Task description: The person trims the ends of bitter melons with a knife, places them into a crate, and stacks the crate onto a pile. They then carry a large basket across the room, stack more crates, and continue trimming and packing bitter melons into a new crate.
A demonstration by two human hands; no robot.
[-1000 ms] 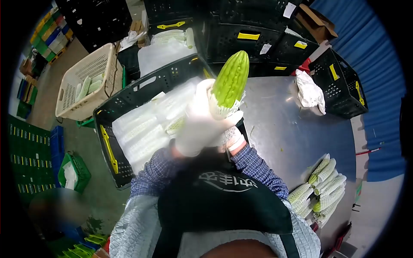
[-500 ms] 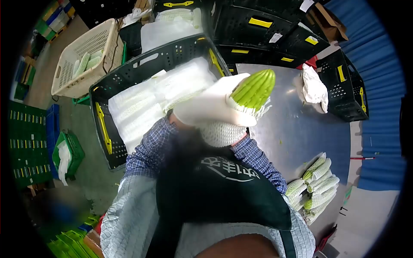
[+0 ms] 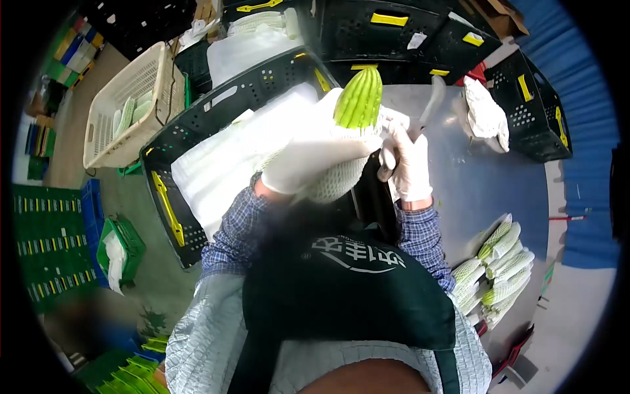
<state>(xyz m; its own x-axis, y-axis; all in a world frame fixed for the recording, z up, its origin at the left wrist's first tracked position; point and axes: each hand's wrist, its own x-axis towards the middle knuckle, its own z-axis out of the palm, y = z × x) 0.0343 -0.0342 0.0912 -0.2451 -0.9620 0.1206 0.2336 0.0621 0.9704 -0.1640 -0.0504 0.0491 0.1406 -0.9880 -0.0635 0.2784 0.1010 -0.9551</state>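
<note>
My left hand (image 3: 315, 154), in a white glove, is wrapped round a bitter melon (image 3: 359, 98). The ridged green end of the melon points up and away from me, and a white foam net sleeve (image 3: 338, 180) covers its lower part. Beside the melon, on its right, is my gloved right hand (image 3: 412, 164), its fingers curled round a small knife (image 3: 433, 102). The blade stands up and away from me over the metal table. Left of the melon lies a black crate (image 3: 172, 217) lined with white sheets (image 3: 213, 154).
Several net-sleeved bitter melons (image 3: 502, 272) are piled on the metal table (image 3: 482, 197) at the right. A white cloth or bag (image 3: 484, 113) lies near another black crate (image 3: 535, 125). A cream basket (image 3: 105, 144) holding sleeved melons stands at the left.
My right hand has come out from behind the melon to its right, bringing the knife into view. My left hand has shifted the melon left and farther away, tilting it more upright.
</note>
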